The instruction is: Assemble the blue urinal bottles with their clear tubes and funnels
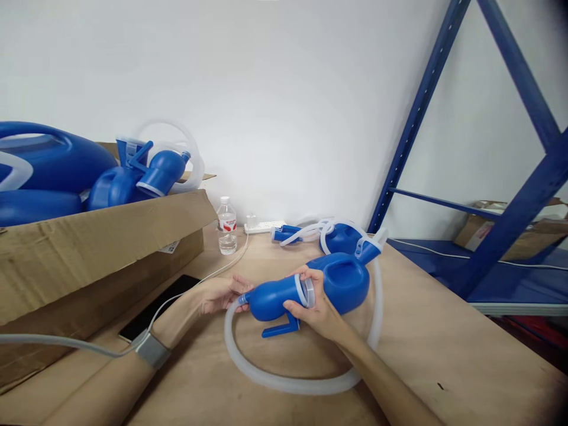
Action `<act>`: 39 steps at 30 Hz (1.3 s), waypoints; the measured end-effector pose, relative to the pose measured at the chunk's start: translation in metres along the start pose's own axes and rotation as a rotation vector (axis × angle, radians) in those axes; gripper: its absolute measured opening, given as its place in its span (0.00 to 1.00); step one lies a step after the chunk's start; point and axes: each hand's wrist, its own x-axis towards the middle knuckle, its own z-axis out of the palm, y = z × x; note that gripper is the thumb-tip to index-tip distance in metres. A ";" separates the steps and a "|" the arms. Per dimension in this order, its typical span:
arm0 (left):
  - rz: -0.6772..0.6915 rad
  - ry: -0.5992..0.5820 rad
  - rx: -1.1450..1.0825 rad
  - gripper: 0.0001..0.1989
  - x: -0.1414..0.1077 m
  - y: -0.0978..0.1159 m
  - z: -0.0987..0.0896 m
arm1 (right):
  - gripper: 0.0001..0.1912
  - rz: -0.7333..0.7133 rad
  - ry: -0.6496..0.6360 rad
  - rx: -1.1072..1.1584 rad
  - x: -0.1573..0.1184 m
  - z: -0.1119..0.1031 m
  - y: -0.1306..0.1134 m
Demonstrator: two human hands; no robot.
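My right hand (313,302) is closed round the wide, clear-rimmed end of a blue plastic urinal cup (271,300), held tilted above the table. From the cup's underside sticks a blue handle (280,329). My left hand (226,294) pinches the clear hose (295,386) where it meets the cup's narrow neck; part of its fingers hides behind the neck. In a wide loop the hose runs over the table toward the blue urinal bottle (348,281), which lies just behind my right hand with its spout pointing up and right.
At left a cardboard box (106,245) holds several blue urinals (57,157). A black phone (162,305), a water bottle (228,228) and a power strip (266,227) lie or stand nearby. Another urinal with coiled hose (339,238) rests behind. Blue metal shelving (415,118) stands right.
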 end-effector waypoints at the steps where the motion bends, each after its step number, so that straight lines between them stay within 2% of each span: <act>1: 0.008 0.026 0.007 0.17 0.001 0.000 0.001 | 0.26 0.014 0.033 0.022 0.001 0.001 0.000; 4: 0.101 0.158 0.014 0.20 0.005 0.001 0.008 | 0.31 0.094 0.144 0.060 0.006 0.006 -0.002; 7: 0.234 0.279 0.090 0.25 0.005 0.007 0.014 | 0.35 0.177 0.198 0.157 0.011 0.009 -0.007; 10: 0.292 0.304 0.241 0.33 0.000 0.014 0.014 | 0.35 0.308 0.123 0.300 0.015 0.008 -0.008; 12: 0.287 0.311 0.293 0.36 -0.003 0.017 0.011 | 0.29 0.403 0.016 0.334 0.017 0.005 -0.004; 14: 0.288 0.378 0.303 0.38 -0.003 0.017 0.006 | 0.22 0.399 -0.034 0.199 0.018 0.001 0.002; 17: 0.306 0.473 0.301 0.39 0.000 0.015 0.000 | 0.16 0.244 -0.010 -0.213 0.017 -0.005 0.017; 20: 0.297 0.522 0.279 0.37 0.004 0.012 -0.005 | 0.18 0.164 0.014 -0.440 0.015 -0.010 0.030; 24: 0.272 0.524 0.235 0.38 0.008 0.010 -0.010 | 0.17 0.109 0.056 -0.525 0.014 -0.012 0.029; 28: 0.311 0.523 0.282 0.37 0.012 0.006 -0.008 | 0.14 -0.014 0.005 -0.353 0.017 -0.004 0.011; 32: 0.433 0.513 0.372 0.32 0.012 0.001 0.004 | 0.11 0.047 0.094 -0.202 0.022 0.005 0.002; 36: 0.452 0.453 0.420 0.30 0.009 0.002 0.015 | 0.22 0.101 0.133 -0.083 0.023 0.005 0.001; 39: 0.453 0.393 0.397 0.28 0.006 0.003 0.015 | 0.25 0.141 0.117 0.033 0.024 0.002 0.000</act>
